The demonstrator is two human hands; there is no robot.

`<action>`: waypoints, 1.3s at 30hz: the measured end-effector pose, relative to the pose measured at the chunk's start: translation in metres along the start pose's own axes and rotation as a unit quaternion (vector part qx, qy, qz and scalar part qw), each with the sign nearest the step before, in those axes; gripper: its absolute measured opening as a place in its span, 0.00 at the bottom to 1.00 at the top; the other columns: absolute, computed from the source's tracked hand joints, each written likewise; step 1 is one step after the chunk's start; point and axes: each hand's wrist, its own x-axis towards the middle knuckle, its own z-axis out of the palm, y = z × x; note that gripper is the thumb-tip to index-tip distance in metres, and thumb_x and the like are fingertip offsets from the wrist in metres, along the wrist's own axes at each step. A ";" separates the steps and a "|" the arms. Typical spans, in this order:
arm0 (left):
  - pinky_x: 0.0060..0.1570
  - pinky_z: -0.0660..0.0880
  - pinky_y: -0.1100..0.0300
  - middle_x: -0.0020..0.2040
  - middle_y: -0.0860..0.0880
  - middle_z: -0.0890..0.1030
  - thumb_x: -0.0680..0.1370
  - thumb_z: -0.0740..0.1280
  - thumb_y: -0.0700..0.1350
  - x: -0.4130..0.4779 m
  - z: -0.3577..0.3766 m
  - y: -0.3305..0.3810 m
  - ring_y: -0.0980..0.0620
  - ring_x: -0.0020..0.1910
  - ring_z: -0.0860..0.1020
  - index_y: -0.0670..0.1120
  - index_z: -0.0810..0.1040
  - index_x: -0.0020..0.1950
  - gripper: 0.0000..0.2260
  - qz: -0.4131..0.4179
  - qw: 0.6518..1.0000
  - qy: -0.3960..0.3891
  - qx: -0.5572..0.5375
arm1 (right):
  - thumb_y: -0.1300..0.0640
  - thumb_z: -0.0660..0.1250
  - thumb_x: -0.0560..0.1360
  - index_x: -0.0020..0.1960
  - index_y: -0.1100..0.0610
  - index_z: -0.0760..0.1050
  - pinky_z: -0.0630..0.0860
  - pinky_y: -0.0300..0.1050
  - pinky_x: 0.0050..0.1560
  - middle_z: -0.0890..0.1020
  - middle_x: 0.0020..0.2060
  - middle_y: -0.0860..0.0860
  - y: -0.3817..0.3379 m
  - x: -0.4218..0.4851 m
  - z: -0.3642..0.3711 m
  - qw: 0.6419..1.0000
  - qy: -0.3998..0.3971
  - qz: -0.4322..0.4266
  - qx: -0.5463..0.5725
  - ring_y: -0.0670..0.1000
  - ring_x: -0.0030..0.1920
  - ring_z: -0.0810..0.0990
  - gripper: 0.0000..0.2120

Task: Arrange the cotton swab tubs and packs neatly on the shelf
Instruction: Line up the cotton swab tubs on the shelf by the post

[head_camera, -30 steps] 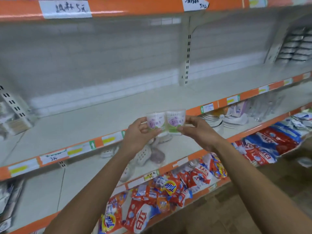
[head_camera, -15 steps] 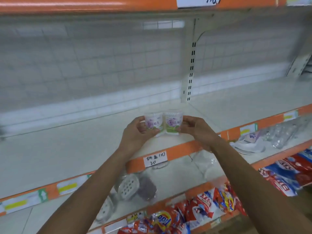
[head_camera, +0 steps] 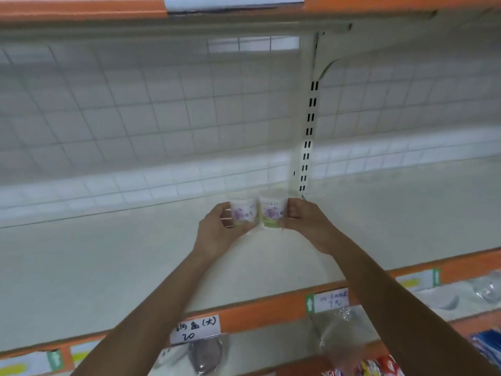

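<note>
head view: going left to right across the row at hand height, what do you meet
left hand → left cotton swab tub → right cotton swab tub → right hand

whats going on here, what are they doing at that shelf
A person is stocking a white shelf with cotton swab tubs. The left hand grips the left tub and the right hand grips the right tub. The two tubs are upright and pressed side by side, far back on the shelf near the slotted post. Whether they already rest on the shelf is not clear.
</note>
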 end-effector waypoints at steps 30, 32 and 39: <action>0.36 0.71 0.77 0.45 0.60 0.78 0.66 0.78 0.41 0.056 0.039 -0.018 0.70 0.35 0.78 0.51 0.74 0.58 0.24 -0.041 0.999 0.014 -0.009 | 0.56 0.79 0.64 0.52 0.49 0.73 0.77 0.53 0.57 0.82 0.51 0.49 0.051 0.114 -0.021 0.988 0.130 0.042 -0.078 0.51 0.52 0.80 0.21; 0.36 0.72 0.77 0.45 0.60 0.78 0.66 0.78 0.41 0.056 0.042 -0.018 0.70 0.36 0.78 0.53 0.73 0.57 0.24 -0.037 0.999 0.008 -0.009 | 0.54 0.79 0.63 0.52 0.49 0.73 0.77 0.52 0.57 0.82 0.51 0.49 0.050 0.113 -0.020 0.987 0.129 0.039 -0.083 0.50 0.51 0.80 0.22; 0.38 0.73 0.76 0.45 0.61 0.78 0.66 0.78 0.41 0.057 0.054 -0.009 0.66 0.40 0.78 0.52 0.72 0.58 0.24 -0.019 1.000 -0.003 -0.013 | 0.55 0.74 0.68 0.48 0.55 0.71 0.73 0.44 0.47 0.79 0.51 0.48 0.044 0.101 -0.025 0.982 0.143 0.039 -0.116 0.50 0.51 0.77 0.14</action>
